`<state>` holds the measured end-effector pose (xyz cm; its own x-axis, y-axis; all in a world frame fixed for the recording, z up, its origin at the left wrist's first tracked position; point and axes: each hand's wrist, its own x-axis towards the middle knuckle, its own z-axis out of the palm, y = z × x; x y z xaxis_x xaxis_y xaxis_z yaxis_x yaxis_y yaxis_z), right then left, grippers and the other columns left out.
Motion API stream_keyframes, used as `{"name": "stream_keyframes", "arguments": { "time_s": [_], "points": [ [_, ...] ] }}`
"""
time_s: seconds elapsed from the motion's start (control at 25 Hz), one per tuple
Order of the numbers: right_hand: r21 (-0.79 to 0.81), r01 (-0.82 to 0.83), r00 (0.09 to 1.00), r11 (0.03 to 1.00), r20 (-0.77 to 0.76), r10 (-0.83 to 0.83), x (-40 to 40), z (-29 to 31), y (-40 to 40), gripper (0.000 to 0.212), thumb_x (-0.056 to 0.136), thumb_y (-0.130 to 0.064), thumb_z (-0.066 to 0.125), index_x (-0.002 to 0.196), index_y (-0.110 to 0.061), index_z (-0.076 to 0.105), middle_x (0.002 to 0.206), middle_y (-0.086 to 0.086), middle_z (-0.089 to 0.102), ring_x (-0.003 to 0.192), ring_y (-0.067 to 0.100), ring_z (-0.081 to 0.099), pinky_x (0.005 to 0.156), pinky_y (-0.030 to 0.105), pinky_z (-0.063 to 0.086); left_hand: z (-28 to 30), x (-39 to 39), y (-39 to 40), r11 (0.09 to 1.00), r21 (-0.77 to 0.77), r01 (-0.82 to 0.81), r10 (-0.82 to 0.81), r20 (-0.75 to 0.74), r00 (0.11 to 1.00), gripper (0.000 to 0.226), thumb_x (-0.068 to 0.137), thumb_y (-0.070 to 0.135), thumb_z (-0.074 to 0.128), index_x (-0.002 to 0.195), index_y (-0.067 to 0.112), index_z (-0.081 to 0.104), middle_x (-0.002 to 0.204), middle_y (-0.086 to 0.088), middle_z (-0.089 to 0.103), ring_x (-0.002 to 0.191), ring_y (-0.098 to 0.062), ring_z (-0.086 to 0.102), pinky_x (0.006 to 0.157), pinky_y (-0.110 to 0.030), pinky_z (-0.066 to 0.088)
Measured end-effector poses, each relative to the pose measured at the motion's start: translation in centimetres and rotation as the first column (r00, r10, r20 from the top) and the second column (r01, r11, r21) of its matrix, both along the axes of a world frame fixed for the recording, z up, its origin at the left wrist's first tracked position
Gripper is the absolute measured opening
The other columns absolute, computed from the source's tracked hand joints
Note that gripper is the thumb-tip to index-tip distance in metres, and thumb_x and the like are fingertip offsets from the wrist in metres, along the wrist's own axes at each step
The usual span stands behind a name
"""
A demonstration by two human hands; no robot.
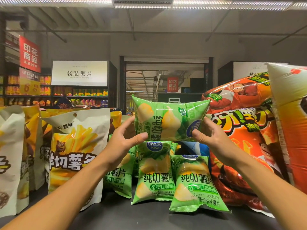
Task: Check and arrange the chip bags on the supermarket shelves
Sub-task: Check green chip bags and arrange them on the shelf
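- While the view looked forward over a dark shelf top [149, 218] in a supermarket aisle, white and yellow stand-up pouches of potato fries [74, 156] stood at the far left, printed with a cartoon bear.
- Next came the person's left hand [123, 138], its thumb across the lower front corner of a small green glossy plastic chip bag [167, 120] and its fingers curled behind the bag's left edge, grasping it.
- That green bag was held up in the middle, turned sideways so its print ran vertically, above the others and clear of the shelf.
- Below it, a cluster of matching small green chip bags [192, 181] stood upright on the shelf, crowded together and leaning slightly; a blue pack showed behind them, mostly hidden.
- To the right, the right hand [207, 135] gripped the bag's other edge, thumb in front and fingers wrapped behind.
- At the far right, large orange and red puffed snack bags [235, 146] leaned against one another.
- Judged from this, the step in hand was inspecting one green bag; the next move would call for turning it upright and setting it among its fellows, face forward, without toppling them.
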<state>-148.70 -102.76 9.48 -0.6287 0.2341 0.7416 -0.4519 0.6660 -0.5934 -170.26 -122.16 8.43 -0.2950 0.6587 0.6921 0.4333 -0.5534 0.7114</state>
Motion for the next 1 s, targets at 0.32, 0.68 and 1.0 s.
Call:
{"name": "stream_keyframes", "arguments": {
  "time_s": [0.32,0.68,1.0],
  "points": [
    [-0.103,0.055,0.998,0.993,0.016,-0.054,-0.1,0.2,-0.4,0.06,0.089,-0.052,0.068,0.138,-0.02,0.055,0.124,-0.006,0.072,0.115,0.009,0.066,0.089,0.029,0.051,-0.1,0.5,0.2,0.999,0.023,0.044,-0.045,0.006,0.999,0.069,0.055,0.062,0.085,0.117,0.047,0.061,0.123,0.004,0.07,0.117,-0.017,0.064,0.087,-0.029,0.056],
    [-0.242,-0.168,0.986,0.956,-0.027,0.166,-0.1,0.6,0.2,0.083,0.069,-0.049,0.086,0.139,-0.019,0.053,0.123,0.002,0.07,0.1,0.011,0.068,0.064,0.025,0.054,-0.1,0.4,0.6,0.985,-0.032,0.172,-0.168,0.111,0.98,0.057,0.066,0.037,0.075,0.12,0.032,0.058,0.12,0.002,0.071,0.108,-0.014,0.068,0.08,-0.03,0.057],
    [-0.322,-0.223,0.966,0.92,-0.198,0.164,-0.1,1.1,0.4,0.046,0.082,-0.027,0.064,0.127,-0.017,0.061,0.115,0.003,0.073,0.098,0.017,0.07,0.083,0.034,0.058,-0.2,0.9,0.7,0.981,-0.112,0.16,-0.144,0.137,0.98,0.1,0.051,0.047,0.09,0.136,0.025,0.042,0.122,-0.004,0.069,0.107,-0.022,0.069,0.075,-0.03,0.057]
  ]
}}
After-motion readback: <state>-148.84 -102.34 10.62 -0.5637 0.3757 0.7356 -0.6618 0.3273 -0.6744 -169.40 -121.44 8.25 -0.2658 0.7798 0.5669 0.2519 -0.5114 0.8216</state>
